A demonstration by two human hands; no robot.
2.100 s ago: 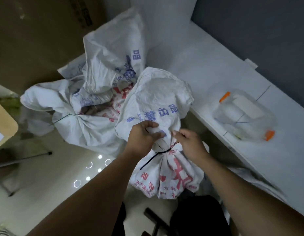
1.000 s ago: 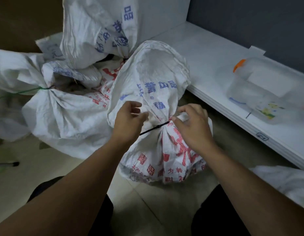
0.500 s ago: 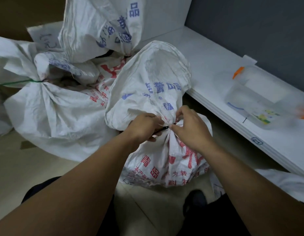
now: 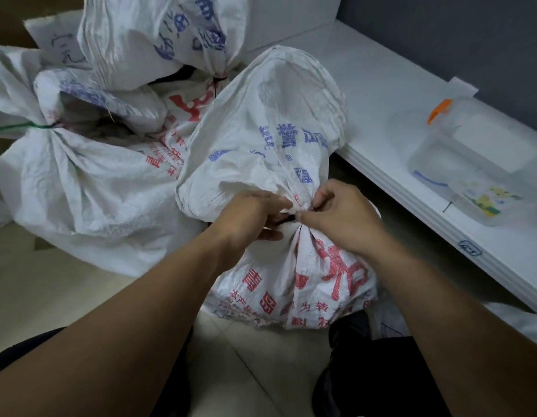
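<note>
White woven-plastic sack (image 4: 270, 139), crinkly w/ blue & red print, stands on the pale floor, its neck bunched into tight pleats. Left hand (image 4: 249, 218) curls its fingers round the gathered neck. Right hand (image 4: 342, 218) pinches thumb & forefinger at the cinch, prob. on the thin black tie (image 4: 287, 218), which is mostly hidden. A 2nd sack (image 4: 80, 182) lies left, touching it. A clear plastic box (image 4: 460, 164) sits on the white shelf (image 4: 381, 85).

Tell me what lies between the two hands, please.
In the head view, the gathered neck of the white sack lies between the left hand and the right hand, which both pinch it; a bit of black tie shows there too.
</note>
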